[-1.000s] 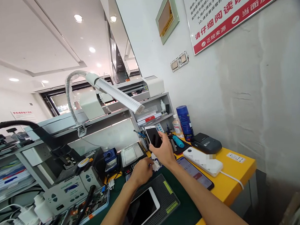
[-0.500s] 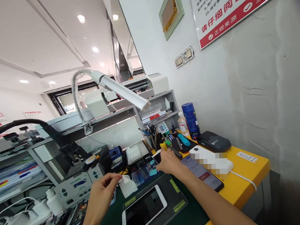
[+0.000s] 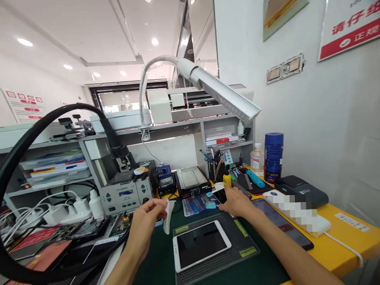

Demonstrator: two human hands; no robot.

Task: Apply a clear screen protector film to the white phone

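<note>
My left hand (image 3: pixel 147 221) pinches a thin white tissue (image 3: pixel 169 216) between thumb and fingers, and it hangs down above the green mat. My right hand (image 3: pixel 237 201) is stretched toward the back of the mat, its fingers curled at the edge of a small black panel with a white end (image 3: pixel 219 193), like a small phone. The fingertips are partly hidden. Just behind that hand stands a yellow bottle (image 3: pixel 227 179). Between my arms, a white-framed tablet (image 3: pixel 202 245) with a dark screen lies face up on a grey perforated pad (image 3: pixel 219 264).
A lit phone (image 3: pixel 282 224) and a white power strip (image 3: pixel 300 213) lie to the right. Small blue packets (image 3: pixel 195 204) lie behind the pad, near a black heating plate (image 3: pixel 194 190). A black hose (image 3: pixel 21 136) loops at left, over several phones. A lamp (image 3: pixel 222 91) hangs overhead.
The view has swung left, so everything sits further right. The tissue now hangs narrower, nearly edge-on. My right hand stays by the small black panel.
</note>
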